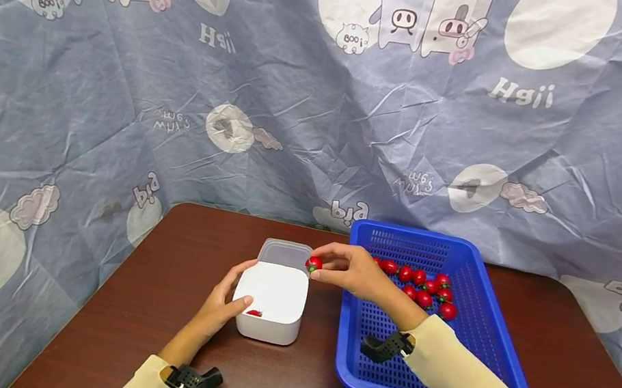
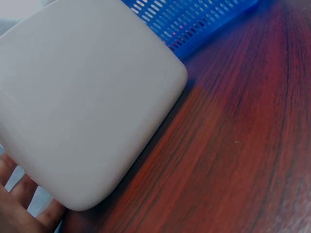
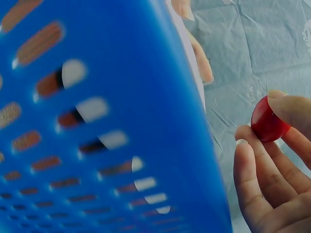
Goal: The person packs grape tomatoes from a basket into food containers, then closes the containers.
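A white square container (image 1: pixel 273 302) stands on the brown table (image 1: pixel 154 305), with one red cherry tomato (image 1: pixel 254 312) inside. My left hand (image 1: pixel 223 303) grips the container's left wall, thumb over the rim; in the left wrist view the container (image 2: pixel 82 102) fills the frame above my fingers (image 2: pixel 19 206). My right hand (image 1: pixel 342 270) pinches a cherry tomato (image 1: pixel 314 264) over the container's far right corner. The right wrist view shows that tomato (image 3: pixel 267 121) between thumb and fingertips beside the basket wall (image 3: pixel 121 97).
A blue perforated basket (image 1: pixel 471 347) sits right of the container and holds several cherry tomatoes (image 1: pixel 425 289) at its far end. A translucent lid (image 1: pixel 283 253) lies behind the container. A patterned blue cloth (image 1: pixel 303 95) hangs behind the table.
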`<state>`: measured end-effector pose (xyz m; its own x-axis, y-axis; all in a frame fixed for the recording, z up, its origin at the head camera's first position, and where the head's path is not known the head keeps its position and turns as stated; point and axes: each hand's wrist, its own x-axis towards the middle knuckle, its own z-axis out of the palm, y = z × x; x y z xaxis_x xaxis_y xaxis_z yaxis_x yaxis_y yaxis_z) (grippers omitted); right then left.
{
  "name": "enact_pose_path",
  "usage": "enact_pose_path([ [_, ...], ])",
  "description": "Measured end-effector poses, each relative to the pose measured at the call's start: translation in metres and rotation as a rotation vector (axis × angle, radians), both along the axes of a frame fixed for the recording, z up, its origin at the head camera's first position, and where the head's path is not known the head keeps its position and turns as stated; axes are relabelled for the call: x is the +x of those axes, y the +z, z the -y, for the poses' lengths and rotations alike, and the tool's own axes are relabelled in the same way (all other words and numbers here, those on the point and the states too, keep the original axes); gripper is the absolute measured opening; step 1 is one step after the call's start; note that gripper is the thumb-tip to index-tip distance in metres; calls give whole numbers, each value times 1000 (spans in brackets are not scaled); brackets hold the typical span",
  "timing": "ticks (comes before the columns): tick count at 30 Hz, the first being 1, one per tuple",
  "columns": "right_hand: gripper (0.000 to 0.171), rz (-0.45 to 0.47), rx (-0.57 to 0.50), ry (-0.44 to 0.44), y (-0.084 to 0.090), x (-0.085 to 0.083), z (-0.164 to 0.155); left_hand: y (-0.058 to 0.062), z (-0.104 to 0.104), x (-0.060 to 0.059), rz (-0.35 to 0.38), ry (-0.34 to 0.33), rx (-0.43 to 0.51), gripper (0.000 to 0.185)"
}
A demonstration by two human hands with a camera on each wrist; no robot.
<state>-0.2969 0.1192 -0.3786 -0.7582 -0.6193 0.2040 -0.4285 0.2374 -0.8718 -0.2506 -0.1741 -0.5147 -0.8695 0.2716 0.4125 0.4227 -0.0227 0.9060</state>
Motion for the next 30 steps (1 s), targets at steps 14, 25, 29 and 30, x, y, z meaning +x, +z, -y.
enact_pose_path([
  [14, 34, 25, -3, 92, -18, 0, 10, 0, -1, 1, 10, 12, -4, 66],
  [25, 32, -5, 27, 122, -23, 3, 16, 1, -1, 1, 15, 4, 4, 67],
  [29, 32, -18, 47, 118, -24, 3, 16, 1, -1, 0, 18, 10, -1, 67],
  [30, 32, -19, 53, 117, -24, 3, 16, 0, -1, 0, 17, 11, -3, 67],
])
